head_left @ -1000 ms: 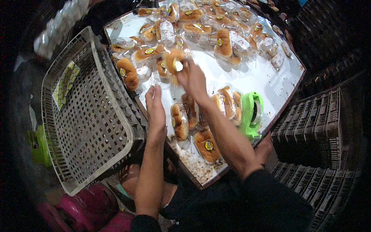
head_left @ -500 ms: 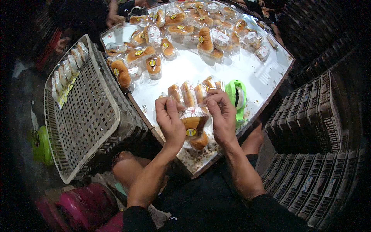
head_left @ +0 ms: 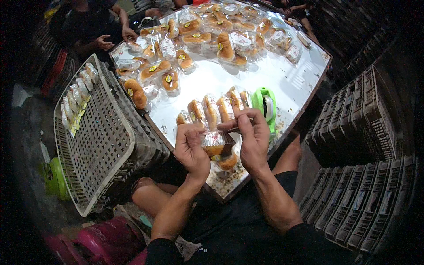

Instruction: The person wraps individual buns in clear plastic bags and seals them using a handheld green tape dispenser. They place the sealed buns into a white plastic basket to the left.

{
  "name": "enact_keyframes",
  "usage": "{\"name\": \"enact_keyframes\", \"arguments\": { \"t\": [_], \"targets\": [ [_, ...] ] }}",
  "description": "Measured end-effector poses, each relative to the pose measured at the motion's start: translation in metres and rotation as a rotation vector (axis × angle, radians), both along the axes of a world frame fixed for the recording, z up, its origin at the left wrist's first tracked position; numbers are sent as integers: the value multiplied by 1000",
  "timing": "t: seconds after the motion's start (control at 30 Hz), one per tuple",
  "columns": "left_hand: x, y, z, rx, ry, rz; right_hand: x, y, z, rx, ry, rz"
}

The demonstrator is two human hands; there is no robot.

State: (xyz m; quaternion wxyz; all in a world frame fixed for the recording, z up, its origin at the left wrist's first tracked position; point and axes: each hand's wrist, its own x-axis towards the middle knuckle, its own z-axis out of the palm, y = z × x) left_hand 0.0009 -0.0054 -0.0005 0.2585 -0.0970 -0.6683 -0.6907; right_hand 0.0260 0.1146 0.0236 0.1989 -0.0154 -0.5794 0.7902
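Between my two hands is a bread roll [head_left: 216, 149] in a paper liner and a clear plastic bag. My left hand [head_left: 193, 149] is closed on one side of the bag's top edge. The thumb and fingers of my right hand [head_left: 254, 139] pinch the other side. Just beyond my hands, several bagged rolls [head_left: 211, 112] stand in a row. A lone roll [head_left: 228, 162] lies nearer me on the table. To the right of the row, close to my right fingers, stands a green tape dispenser [head_left: 270, 110] with a tape roll in it.
Many bagged rolls [head_left: 196, 37] are heaped across the far part of the white table [head_left: 247, 79]. A plastic crate [head_left: 104, 119] at the left holds a row of packed rolls [head_left: 76, 100]. Crates [head_left: 353, 117] are stacked at the right. A co-worker's hands [head_left: 104, 43] are at the far left.
My fingers have shifted along the bag's top edge, and the roll hangs slightly lower and flatter between them. The head view has turned, showing more of the co-worker at the far left.
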Motion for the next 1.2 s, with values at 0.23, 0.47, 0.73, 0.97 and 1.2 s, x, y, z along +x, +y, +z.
{"name": "enact_keyframes", "arguments": {
  "t": [0.23,0.47,0.73,0.97,1.2],
  "targets": [
    [-6,16,2,104,-46,172,1,-20,1,-141,39,-38],
    [17,0,9,24,-331,-222,-5,-13,-6,382,111,-204],
    [-2,6,3,296,-231,-42,-2,-14,-5,982,133,-63],
    [-6,-7,0,72,-389,-225,4,-11,7,760,-48,-43],
    [-7,-8,-2,-75,8,-219,4,3,-11,1077,273,-261]
  ]
}}
